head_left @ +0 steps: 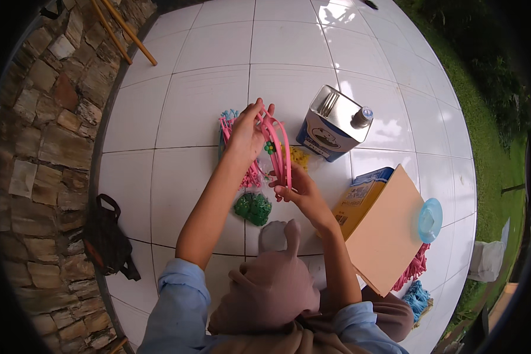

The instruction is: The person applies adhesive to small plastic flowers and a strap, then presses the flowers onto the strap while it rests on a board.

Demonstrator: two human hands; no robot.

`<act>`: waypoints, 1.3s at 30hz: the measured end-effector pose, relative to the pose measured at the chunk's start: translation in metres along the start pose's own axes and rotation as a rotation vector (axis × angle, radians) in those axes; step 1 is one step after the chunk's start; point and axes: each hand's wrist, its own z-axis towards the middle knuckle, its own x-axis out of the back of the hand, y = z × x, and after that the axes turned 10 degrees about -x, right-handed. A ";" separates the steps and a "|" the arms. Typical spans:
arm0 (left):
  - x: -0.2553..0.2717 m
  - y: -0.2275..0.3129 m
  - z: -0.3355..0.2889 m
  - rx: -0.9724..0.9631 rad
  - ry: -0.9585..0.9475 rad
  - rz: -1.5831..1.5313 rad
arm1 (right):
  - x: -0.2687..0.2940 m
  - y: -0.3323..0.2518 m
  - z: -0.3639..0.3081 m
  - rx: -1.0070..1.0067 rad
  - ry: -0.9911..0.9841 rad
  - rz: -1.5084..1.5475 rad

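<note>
Between my two hands are several pink headbands (287,154), with a small green flower (269,147) on one of them. My left hand (249,133) grips their upper ends, its fingers pointing away from me. Lower down, my right hand (301,192) is closed round the other ends. Under my left forearm lies a bundle of more pink headbands (252,177), partly hidden. Close to my hands on the floor are a clear bag of green pieces (253,209) and a patch of yellow pieces (300,156), partly covered by the headbands.
A blue and white metal tin (330,133) stands beyond my right hand. To the right, a tan board (389,227) leans over a yellow box (360,197), near a blue dish (430,220), a pink bundle (415,268) and a blue bundle (417,298). A black bag (109,239) lies by the stone wall (59,194).
</note>
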 end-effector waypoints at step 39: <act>0.059 0.011 -0.025 0.098 -0.282 0.667 | 0.003 0.009 0.055 -0.140 0.157 0.252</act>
